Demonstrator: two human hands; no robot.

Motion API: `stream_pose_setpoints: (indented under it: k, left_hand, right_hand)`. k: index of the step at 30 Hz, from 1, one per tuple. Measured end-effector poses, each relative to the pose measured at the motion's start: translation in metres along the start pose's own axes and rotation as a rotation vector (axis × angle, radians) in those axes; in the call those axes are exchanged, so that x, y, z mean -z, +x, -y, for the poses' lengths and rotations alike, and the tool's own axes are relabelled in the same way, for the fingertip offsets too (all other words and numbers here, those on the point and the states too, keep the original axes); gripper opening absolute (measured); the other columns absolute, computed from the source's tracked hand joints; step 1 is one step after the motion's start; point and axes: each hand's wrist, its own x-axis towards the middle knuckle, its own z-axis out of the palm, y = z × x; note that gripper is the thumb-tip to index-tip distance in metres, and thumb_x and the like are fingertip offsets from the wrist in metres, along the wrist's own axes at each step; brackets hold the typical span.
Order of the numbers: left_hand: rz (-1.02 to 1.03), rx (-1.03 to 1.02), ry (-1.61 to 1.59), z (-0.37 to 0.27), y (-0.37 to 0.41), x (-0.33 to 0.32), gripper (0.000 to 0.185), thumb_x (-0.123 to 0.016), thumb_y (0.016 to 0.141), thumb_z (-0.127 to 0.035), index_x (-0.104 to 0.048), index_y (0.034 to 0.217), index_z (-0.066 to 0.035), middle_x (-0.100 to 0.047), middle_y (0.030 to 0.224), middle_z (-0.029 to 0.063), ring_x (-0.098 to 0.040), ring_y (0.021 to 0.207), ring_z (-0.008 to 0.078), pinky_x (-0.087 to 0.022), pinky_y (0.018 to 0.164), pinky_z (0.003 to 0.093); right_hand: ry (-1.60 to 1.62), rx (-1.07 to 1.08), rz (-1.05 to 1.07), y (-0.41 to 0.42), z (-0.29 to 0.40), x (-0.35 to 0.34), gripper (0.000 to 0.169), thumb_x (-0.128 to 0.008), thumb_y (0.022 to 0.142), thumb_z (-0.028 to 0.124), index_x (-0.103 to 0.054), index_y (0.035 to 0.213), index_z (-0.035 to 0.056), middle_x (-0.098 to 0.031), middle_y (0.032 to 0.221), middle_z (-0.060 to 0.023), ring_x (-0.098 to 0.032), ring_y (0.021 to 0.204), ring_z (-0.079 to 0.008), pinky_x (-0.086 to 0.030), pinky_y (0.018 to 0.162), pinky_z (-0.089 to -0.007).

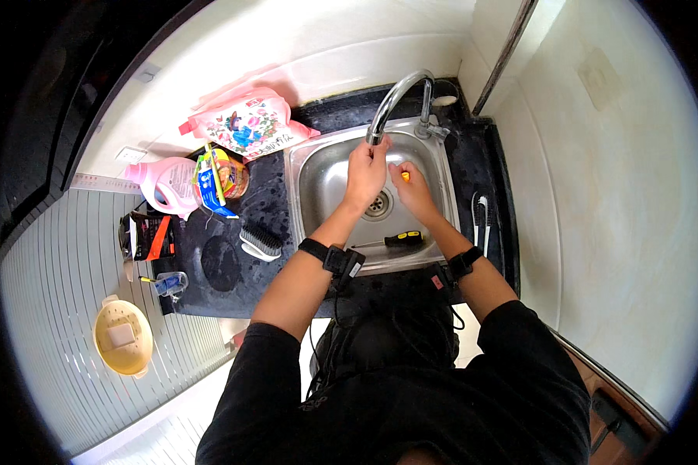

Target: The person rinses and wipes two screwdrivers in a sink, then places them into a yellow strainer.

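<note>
My left hand (367,171) is closed around the spout end of the chrome gooseneck faucet (403,87), which arches over the stainless steel sink (326,168). To its right, above the basin, my right hand (412,187) is curled round a small object with an orange-yellow end (406,176); the rest of that object is hidden in the fist. A screwdriver with a black and yellow handle (404,239) lies near the basin's front edge, its shaft pointing left. The drain strainer (378,206) shows between my forearms.
Left of the sink, a scrub brush (260,241) rests on the black countertop (267,203). Behind it stand a pink-white bag (256,125), a pink jug (168,185) and a food tub (235,174). Two slim brushes (481,224) lie at the right. A yellow basket (123,337) is at far left.
</note>
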Motion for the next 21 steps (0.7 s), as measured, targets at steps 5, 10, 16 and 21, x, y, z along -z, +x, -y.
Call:
stream_pose_setpoints:
  k: [5, 10, 16, 21]
  left_hand:
    - [0.1, 0.024, -0.139, 0.005, 0.001, 0.002, 0.025, -0.049, 0.096, -0.023, -0.062, 0.093, -0.002, -0.055, 0.075, 0.0017, -0.046, 0.064, 0.0078, -0.039, 0.056, 0.0248]
    - [0.188, 0.06, -0.183, -0.003, 0.0, 0.004, 0.019, -0.052, 0.094, -0.017, -0.064, 0.101, -0.003, -0.053, 0.069, -0.0013, -0.046, 0.059, 0.0041, -0.038, 0.052, 0.0207]
    - [-0.065, 0.132, -0.326, 0.015, 0.0, 0.017, 0.019, -0.052, 0.094, -0.014, -0.065, 0.102, -0.003, -0.054, 0.068, -0.0017, -0.046, 0.059, 0.0032, -0.037, 0.051, 0.0195]
    - [-0.134, 0.078, -0.088, 0.038, -0.009, 0.045, 0.021, -0.053, 0.094, -0.016, -0.064, 0.105, -0.003, -0.056, 0.073, -0.001, -0.049, 0.062, 0.0045, -0.04, 0.054, 0.0201]
  right_hand:
    - [-0.186, -0.011, 0.222, 0.001, 0.004, 0.001, 0.031, -0.061, 0.087, 0.025, -0.054, 0.07, 0.0008, -0.052, 0.06, -0.0021, -0.047, 0.06, -0.0096, -0.037, 0.054, -0.028]
    - [-0.002, 0.164, 0.089, 0.002, -0.012, -0.016, 0.029, -0.062, 0.086, 0.025, -0.056, 0.073, 0.0008, -0.056, 0.065, -0.0034, -0.049, 0.062, -0.0101, -0.04, 0.057, -0.0268]
    - [-0.039, 0.087, 0.241, 0.008, 0.015, -0.018, 0.027, -0.059, 0.089, 0.027, -0.058, 0.083, 0.0005, -0.056, 0.067, -0.0015, -0.051, 0.062, -0.0106, -0.042, 0.059, -0.0256]
    - [0.127, -0.053, 0.163, 0.015, 0.048, -0.028, 0.035, -0.053, 0.093, 0.031, -0.058, 0.072, 0.0032, -0.052, 0.062, 0.0007, -0.046, 0.055, -0.0071, -0.037, 0.052, -0.0234]
